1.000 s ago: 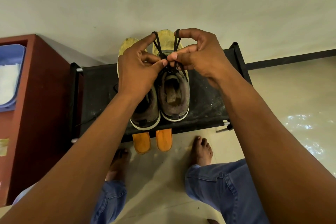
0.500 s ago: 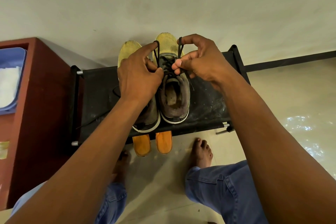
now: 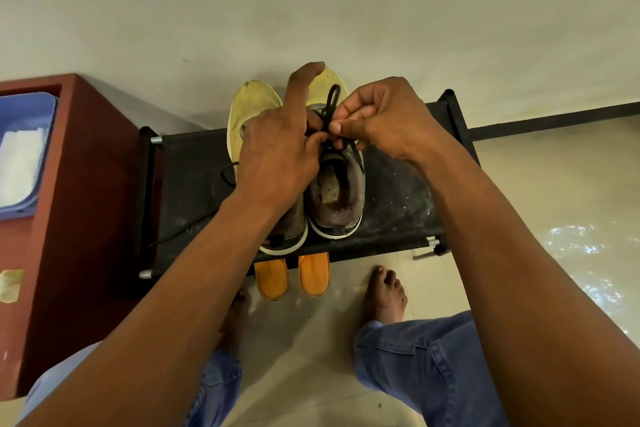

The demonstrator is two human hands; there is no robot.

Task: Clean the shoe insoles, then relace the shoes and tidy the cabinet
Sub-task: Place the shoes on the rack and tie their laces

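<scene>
- Since the earlier frames, both lace loops have been brought together: the left hand has lost its own raised loop and lifted its forefinger straight up, while the right hand now pinches a single upright loop.
- Left shoe stands on the black shoe rack, toe to the wall; its loose lace end trails off to the left across the shelf.
- Left hand pinches the lace at the knot with thumb and curled fingers, forefinger pointing up, touching nothing I can see.
- Right shoe lies just beside the left one, long axis running away from the person; the knot sits directly under both hands, with the hands about equally near.
- Right hand pinches the loop's base, fingers curled.
- Two orange insoles poke out below the rack's front edge.
- Hidden: the knot itself, the eyelets and the left shoe's opening, covered by the hands and wrist.
</scene>
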